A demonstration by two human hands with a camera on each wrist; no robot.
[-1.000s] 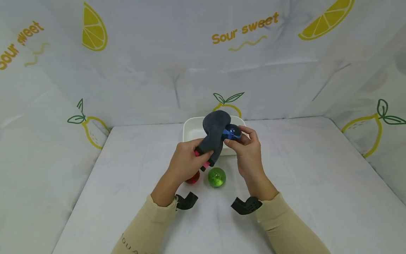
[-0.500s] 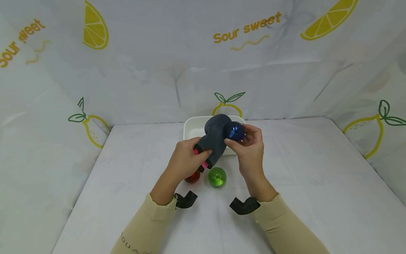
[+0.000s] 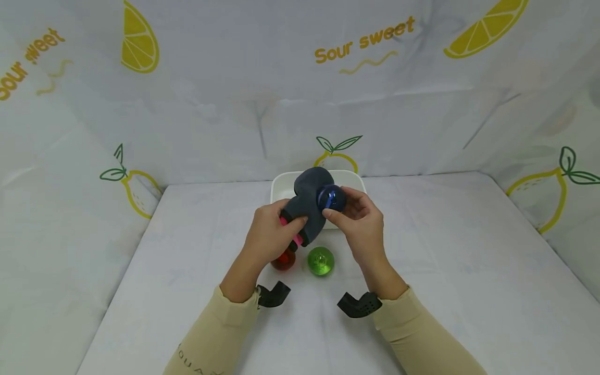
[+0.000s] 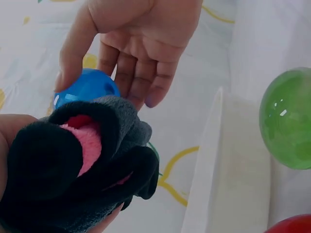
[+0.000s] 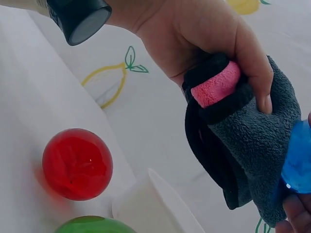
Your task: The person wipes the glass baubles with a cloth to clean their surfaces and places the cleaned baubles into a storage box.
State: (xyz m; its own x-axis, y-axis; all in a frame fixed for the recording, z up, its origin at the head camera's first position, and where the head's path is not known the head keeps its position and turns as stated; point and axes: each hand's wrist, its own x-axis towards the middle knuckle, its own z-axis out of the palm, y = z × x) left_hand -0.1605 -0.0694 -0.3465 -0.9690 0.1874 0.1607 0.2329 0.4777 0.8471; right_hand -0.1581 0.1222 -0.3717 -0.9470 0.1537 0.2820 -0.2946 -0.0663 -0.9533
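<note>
My left hand [image 3: 269, 229] grips a folded dark grey cloth [image 3: 309, 203] with black edging and a pink inner side. A shiny, see-through blue ball [image 3: 332, 198] is pinched between the thumb and fingers of my right hand [image 3: 363, 224], against the cloth's right side. Both are raised above a white tray [image 3: 281, 182]. In the left wrist view the cloth [image 4: 116, 126] hides part of the blue ball [image 4: 90, 87]. From the right wrist, the left thumb lies over the cloth [image 5: 252, 131], with the blue ball [image 5: 297, 160] at the right edge.
On the white-covered table, a green ball [image 3: 321, 261] and a red ball [image 3: 283, 260] lie nearer me than the tray. The cloth partly overlaps the red one from the head view. A lemon-print sheet [image 3: 211, 130] stands behind.
Both hands shift slightly left, carrying the cloth and the blue ball. The ball's marks and highlights look different, and more of the red ball shows. Green ball and tray stay put.
</note>
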